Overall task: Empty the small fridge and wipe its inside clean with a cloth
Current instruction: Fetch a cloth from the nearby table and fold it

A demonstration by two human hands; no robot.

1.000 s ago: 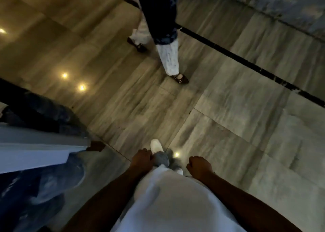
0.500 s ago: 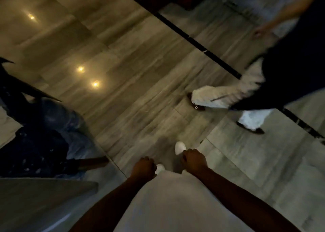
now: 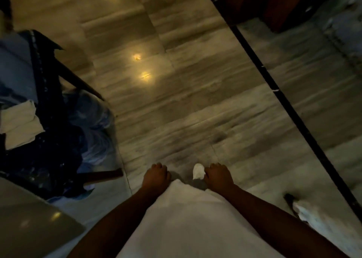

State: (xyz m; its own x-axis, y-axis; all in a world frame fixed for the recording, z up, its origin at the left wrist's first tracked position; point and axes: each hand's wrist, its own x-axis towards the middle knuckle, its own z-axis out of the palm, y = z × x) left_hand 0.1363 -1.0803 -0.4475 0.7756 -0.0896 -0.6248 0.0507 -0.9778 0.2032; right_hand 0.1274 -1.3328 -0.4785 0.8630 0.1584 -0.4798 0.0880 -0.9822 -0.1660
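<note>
I am looking down at a grey tiled floor [image 3: 195, 105] in dim light, and no fridge is in view. My left hand [image 3: 156, 176] and my right hand [image 3: 218, 176] hang in front of my white shirt [image 3: 188, 224]. Both have curled fingers and nothing visible in them. My white shoe [image 3: 198, 171] shows between them. A folded pale cloth [image 3: 19, 122] lies on a cart at the left, well away from my left hand.
The cart [image 3: 47, 93] at the left carries a dark bag and bluish plastic bags. A grey surface [image 3: 29, 224] fills the bottom left corner. Another person's foot and pale trouser leg [image 3: 299, 208] are at the bottom right. A black floor strip [image 3: 274, 89] runs diagonally, with dark wooden furniture [image 3: 254, 3] at the top right.
The other person crossed from the top centre to the right; only their foot now shows at the bottom right. The view swung, showing more of the cart. My hands stay curled.
</note>
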